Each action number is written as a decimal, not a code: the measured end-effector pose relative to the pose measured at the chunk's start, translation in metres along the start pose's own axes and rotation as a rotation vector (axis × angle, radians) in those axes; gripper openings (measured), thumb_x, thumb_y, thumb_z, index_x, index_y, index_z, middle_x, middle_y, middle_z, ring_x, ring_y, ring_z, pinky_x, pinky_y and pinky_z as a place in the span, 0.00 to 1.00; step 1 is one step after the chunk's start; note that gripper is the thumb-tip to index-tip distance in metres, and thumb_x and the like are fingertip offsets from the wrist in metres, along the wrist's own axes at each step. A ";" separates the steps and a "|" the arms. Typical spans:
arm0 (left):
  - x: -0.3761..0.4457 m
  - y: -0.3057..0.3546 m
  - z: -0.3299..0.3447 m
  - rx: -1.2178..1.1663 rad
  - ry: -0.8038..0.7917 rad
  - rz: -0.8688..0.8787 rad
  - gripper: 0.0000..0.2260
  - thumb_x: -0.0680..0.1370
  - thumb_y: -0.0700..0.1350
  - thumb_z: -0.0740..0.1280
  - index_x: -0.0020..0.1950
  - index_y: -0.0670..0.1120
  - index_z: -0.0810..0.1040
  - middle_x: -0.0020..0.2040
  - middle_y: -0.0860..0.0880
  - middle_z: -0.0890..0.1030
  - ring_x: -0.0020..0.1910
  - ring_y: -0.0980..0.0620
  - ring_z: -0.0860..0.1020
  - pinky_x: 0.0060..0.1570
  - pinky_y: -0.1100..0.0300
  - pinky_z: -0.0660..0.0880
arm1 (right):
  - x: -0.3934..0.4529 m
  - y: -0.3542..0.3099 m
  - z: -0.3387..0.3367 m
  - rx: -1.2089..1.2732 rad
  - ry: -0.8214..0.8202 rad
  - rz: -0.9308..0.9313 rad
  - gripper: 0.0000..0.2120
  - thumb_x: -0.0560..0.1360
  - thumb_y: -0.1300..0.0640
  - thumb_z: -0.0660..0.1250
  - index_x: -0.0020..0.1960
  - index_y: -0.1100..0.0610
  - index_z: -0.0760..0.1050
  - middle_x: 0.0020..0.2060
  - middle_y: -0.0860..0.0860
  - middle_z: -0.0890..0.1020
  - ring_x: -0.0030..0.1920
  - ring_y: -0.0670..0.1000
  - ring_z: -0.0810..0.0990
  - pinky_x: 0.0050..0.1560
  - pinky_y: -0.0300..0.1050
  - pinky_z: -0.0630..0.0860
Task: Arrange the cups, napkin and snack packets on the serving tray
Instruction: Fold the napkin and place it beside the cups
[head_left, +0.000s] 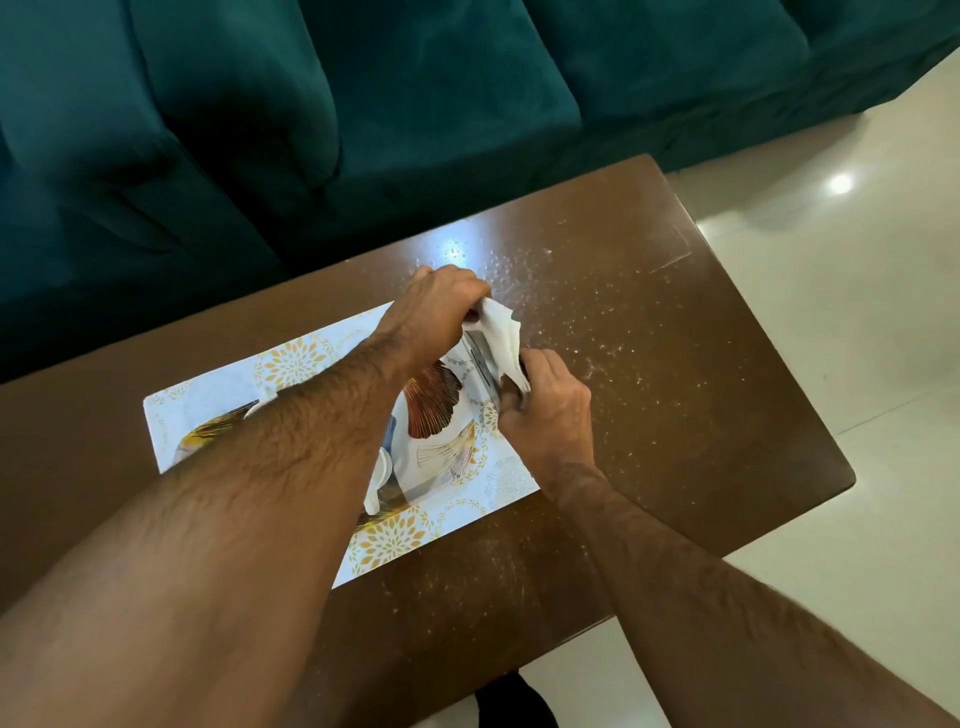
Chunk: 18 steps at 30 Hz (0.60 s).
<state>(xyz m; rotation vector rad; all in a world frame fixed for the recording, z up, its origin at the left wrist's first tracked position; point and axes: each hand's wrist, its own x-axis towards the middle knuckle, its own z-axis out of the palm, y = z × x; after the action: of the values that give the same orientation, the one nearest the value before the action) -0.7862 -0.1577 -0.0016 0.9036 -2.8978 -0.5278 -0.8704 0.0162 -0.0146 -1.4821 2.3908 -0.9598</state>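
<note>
The serving tray (291, 364), white with gold flower and shell prints, lies slantwise on the brown tabletop (649, 364), its long axis running from near-left to far-right. The left forearm crosses over the middle of it and hides most of what stands there; only a white curved edge, perhaps a cup (382, 467), shows beside the arm, and no snack packets can be made out.

At the tray's far-right end both hands meet on the napkin (498, 338). The left hand (447, 301) is on the far side, its fingers curled down over the napkin's upper edge. The right hand (545, 400) is on the near side, pinching the lower corner between thumb and fingers (519, 395). The napkin is stretched and rumpled between them, raised off the tray, its length running from far-left to near-right, roughly across the tray's end. Something grey shows under it, but what it is cannot be told.

The step looks like folding or spreading the napkin. Laying it down would mean lowering both hands together, since the tray surface sits directly below and slightly left of the cloth.
</note>
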 end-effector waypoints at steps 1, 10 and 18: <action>0.000 0.001 0.000 0.008 0.014 0.015 0.07 0.80 0.34 0.66 0.54 0.45 0.80 0.52 0.48 0.82 0.56 0.46 0.76 0.57 0.51 0.69 | 0.000 0.000 0.000 0.001 0.005 0.000 0.09 0.70 0.67 0.71 0.49 0.63 0.77 0.41 0.55 0.80 0.35 0.54 0.77 0.36 0.48 0.77; 0.000 -0.002 -0.011 -0.028 -0.058 0.024 0.17 0.76 0.28 0.67 0.60 0.43 0.80 0.57 0.47 0.82 0.61 0.46 0.72 0.55 0.48 0.75 | 0.003 0.001 0.004 0.003 -0.010 -0.012 0.10 0.70 0.66 0.70 0.52 0.63 0.77 0.43 0.55 0.79 0.38 0.53 0.78 0.39 0.48 0.79; -0.001 0.006 -0.006 0.084 -0.042 0.003 0.14 0.79 0.32 0.63 0.59 0.45 0.80 0.54 0.47 0.82 0.57 0.47 0.73 0.43 0.56 0.64 | 0.000 0.005 0.005 -0.005 -0.063 0.011 0.13 0.70 0.64 0.71 0.54 0.61 0.75 0.46 0.54 0.80 0.40 0.54 0.79 0.43 0.51 0.81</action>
<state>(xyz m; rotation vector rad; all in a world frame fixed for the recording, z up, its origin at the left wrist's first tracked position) -0.7871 -0.1543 0.0061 0.9091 -2.9789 -0.4336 -0.8719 0.0158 -0.0211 -1.4763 2.3564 -0.8917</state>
